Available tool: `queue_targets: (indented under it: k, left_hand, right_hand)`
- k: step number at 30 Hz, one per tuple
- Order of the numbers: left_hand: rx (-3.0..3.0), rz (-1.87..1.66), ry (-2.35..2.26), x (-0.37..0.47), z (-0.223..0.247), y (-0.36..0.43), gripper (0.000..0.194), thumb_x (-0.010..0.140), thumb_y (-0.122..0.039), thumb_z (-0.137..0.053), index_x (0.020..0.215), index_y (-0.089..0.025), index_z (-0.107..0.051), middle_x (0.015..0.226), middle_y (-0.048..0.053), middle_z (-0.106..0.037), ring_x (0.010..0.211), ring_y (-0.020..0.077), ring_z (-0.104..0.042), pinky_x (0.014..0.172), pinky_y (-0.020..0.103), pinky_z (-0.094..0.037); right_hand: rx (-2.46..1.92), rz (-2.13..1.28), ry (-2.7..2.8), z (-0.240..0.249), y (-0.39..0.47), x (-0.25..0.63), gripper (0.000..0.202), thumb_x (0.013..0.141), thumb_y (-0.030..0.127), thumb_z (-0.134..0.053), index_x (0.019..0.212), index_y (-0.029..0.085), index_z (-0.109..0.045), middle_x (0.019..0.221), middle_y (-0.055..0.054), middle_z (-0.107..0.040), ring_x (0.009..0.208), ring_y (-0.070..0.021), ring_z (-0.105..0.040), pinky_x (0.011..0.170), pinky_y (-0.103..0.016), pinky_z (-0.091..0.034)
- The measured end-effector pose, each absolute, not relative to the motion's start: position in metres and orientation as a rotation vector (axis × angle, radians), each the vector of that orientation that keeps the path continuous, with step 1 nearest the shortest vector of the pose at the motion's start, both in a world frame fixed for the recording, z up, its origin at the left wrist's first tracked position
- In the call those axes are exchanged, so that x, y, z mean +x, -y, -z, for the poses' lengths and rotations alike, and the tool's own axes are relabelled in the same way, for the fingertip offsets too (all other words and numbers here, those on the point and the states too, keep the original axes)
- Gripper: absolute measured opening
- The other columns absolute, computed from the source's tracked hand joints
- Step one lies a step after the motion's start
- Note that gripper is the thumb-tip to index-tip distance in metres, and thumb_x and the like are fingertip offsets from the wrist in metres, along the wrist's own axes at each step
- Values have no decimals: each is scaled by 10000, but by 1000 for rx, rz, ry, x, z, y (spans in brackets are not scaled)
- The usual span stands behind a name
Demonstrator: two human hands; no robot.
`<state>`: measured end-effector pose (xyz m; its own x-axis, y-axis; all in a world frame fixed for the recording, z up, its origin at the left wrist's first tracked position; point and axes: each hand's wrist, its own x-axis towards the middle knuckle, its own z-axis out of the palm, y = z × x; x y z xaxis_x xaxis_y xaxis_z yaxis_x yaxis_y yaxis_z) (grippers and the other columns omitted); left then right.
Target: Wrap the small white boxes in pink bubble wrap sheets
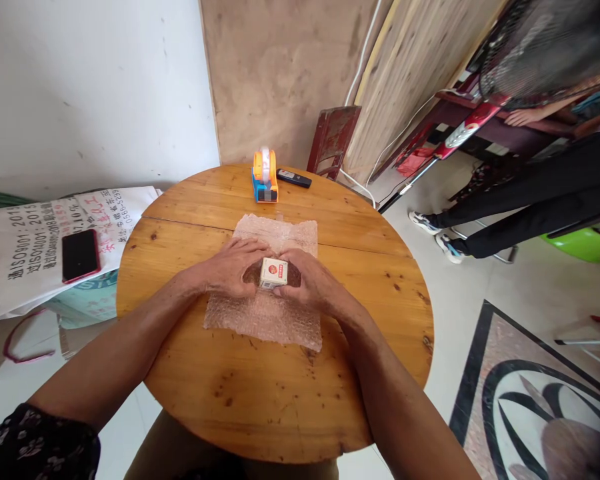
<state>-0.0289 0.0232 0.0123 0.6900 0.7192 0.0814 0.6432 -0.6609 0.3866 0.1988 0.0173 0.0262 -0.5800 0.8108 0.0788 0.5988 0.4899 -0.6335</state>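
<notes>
A small cream-coloured box (pixel 274 272) with red print sits on a sheet of bubble wrap (pixel 265 320) on the round wooden table. My right hand (pixel 310 280) curves around the box's right side, with its thumb at the near corner and its fingertips by the far edge. To the left of the box, my left hand (pixel 235 267) rests on the wrap, fingers stretched and thumb apart. A dark gap shows between the left hand and the box.
An orange and blue tape dispenser (pixel 265 177) stands on the table's (pixel 220 407) far side, beside a black remote-like object (pixel 294 178). A phone (pixel 81 255) lies on printed sacks at left. At right are a fan (pixel 550 53) and a person's legs (pixel 520 193).
</notes>
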Motion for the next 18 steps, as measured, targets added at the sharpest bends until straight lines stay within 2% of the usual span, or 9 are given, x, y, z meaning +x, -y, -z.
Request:
queue_targets:
  k: [6, 11, 15, 18]
  left_hand:
    - [2572, -344, -1062, -31, -8, -24, 749, 690, -275, -584, 1417, -194, -426, 1498, 141, -444, 1409, 360, -341, 1146, 531, -248]
    - [2561, -334, -1074, -29, -8, -22, 776, 683, -264, -587, 1432, -169, -409, 1513, 161, -427, 1419, 362, -335, 1154, 555, -239]
    - [2535, -409, -1074, -32, -7, -26, 753, 680, -255, -595, 1409, -149, -439, 1492, 168, -455, 1414, 359, -355, 1159, 549, -259]
    - [2453, -597, -1077, -38, -19, -25, 633, 721, -260, -563, 1346, -175, -507, 1438, 129, -522, 1351, 312, -454, 1122, 473, -359]
  right_hand:
    - [-1238, -736, 2394, -27, -13, 199, 432, 687, 267, -756, 1089, 224, -603, 1102, -78, -641, 989, -274, -574, 871, -397, -426]
    - [-1181, -705, 2439, -24, -14, 198, 463, 697, 245, -746, 1131, 175, -599, 1163, -120, -641, 1032, -296, -576, 888, -422, -431]
    - [-1040, -860, 2404, -31, -15, 204, 592, 719, 255, -732, 1282, 203, -554, 1296, -121, -605, 1140, -309, -558, 978, -450, -414]
    - [-939, -1056, 2350, -38, -15, 211, 598, 763, 295, -702, 1333, 247, -528, 1368, -90, -561, 1216, -298, -530, 1037, -452, -400]
